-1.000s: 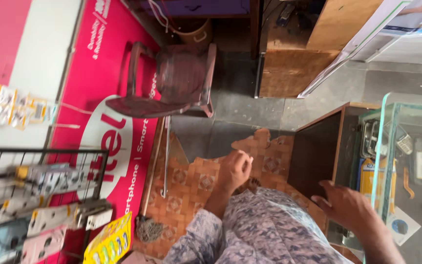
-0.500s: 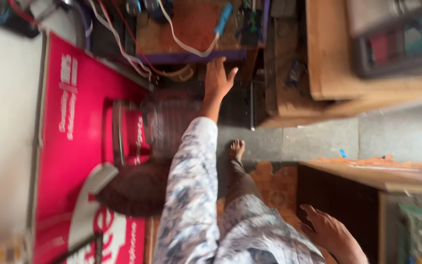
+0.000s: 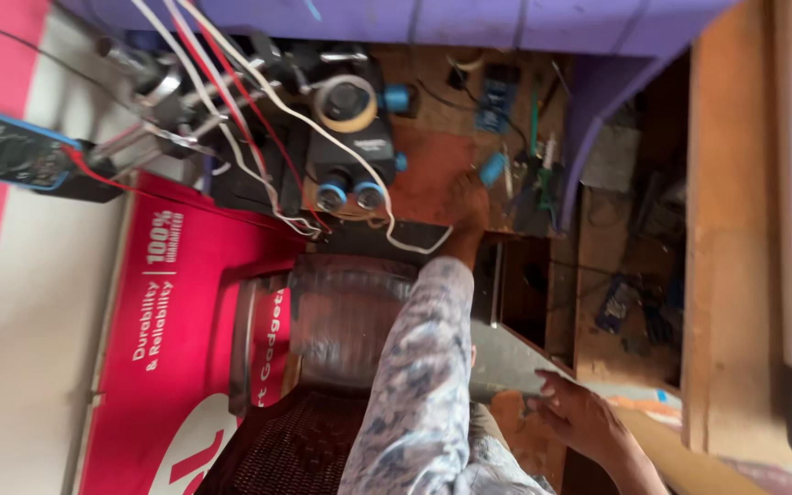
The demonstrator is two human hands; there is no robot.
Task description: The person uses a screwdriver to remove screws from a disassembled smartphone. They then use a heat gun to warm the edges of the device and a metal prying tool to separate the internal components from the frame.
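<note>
My left arm, in a patterned grey sleeve, reaches out to a cluttered wooden workbench (image 3: 433,174). My left hand (image 3: 466,207) lies on the bench top with nothing visibly in it, beside small blue-handled tools (image 3: 517,170) and just right of a black stereo microscope (image 3: 350,137) with blue knobs. White and red wires (image 3: 258,101) run over the microscope. Low at the right, my right hand (image 3: 577,417) rests with its fingers apart on the edge of a wooden counter (image 3: 662,449) and holds nothing.
A multimeter (image 3: 11,156) with red leads sits at the far left. Under my arm stands a brown plastic chair (image 3: 323,367) against a red banner (image 3: 185,302). A purple shelf frame (image 3: 588,119) and wooden boards (image 3: 726,229) close in the right side.
My view has swung up from the floor and chair to the workbench. My left hand has gone from near my lap out onto the bench. My right hand stays low at the right.
</note>
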